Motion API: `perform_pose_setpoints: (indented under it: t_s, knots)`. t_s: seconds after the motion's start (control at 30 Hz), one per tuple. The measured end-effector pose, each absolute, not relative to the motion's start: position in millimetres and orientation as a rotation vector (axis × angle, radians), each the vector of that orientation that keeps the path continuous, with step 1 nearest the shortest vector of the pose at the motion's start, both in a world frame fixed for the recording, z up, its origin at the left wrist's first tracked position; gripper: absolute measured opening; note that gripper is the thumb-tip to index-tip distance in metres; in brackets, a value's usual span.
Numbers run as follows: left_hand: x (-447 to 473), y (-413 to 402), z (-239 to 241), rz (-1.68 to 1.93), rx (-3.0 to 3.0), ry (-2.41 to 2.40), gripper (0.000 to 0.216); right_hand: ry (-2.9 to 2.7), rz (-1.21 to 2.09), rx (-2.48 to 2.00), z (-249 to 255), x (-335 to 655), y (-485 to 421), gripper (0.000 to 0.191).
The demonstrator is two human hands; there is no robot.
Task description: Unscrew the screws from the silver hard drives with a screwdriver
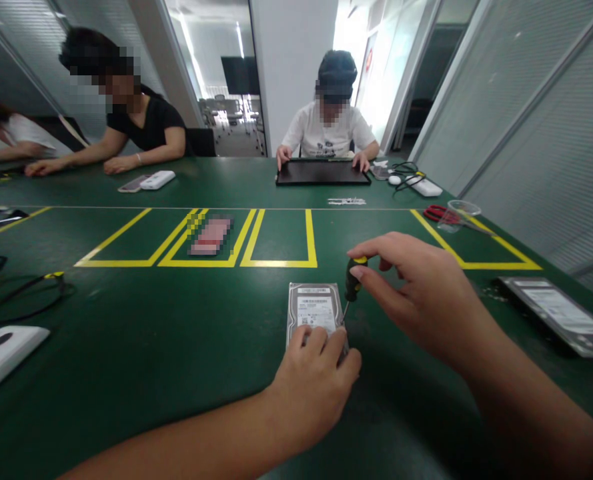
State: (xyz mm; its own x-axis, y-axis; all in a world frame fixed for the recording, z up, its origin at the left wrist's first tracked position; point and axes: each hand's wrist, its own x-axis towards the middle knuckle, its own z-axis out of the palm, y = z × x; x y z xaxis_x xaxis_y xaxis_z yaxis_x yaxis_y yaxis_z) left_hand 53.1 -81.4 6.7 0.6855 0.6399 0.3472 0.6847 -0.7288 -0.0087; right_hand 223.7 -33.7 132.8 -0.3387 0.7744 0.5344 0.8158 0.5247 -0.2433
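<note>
A hard drive (317, 305) with a white label lies face up on the green table. My left hand (319, 383) bends over its near end, gripping it against the table and hiding that part. Between thumb and forefinger, my right hand (416, 287) pinches the dark green and yellow handle of a small screwdriver (355, 280). The screwdriver stands tilted, its shaft reaching down to the drive's right edge beside my left fingertips. Whether the tip sits in a screw cannot be made out.
A larger drive (559, 313) lies at the right, small bits beside it. Beyond are a clear cup (459, 215), red-handled scissors (441, 213) and yellow tape outlines (279, 264). At left lie a white device (9, 357) and black cable (21, 300). Across the table, a person holds a dark panel (323, 173).
</note>
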Motion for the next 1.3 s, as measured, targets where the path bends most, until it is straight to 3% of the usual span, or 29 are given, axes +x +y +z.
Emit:
perform_pose_setpoints:
  t_s: [1.3]
  knots:
    - [52.5,-81.9,7.4,-0.505,-2.748,-1.075,0.017,-2.140,0.020,-1.306,137.4,228.6,-34.1,0.012]
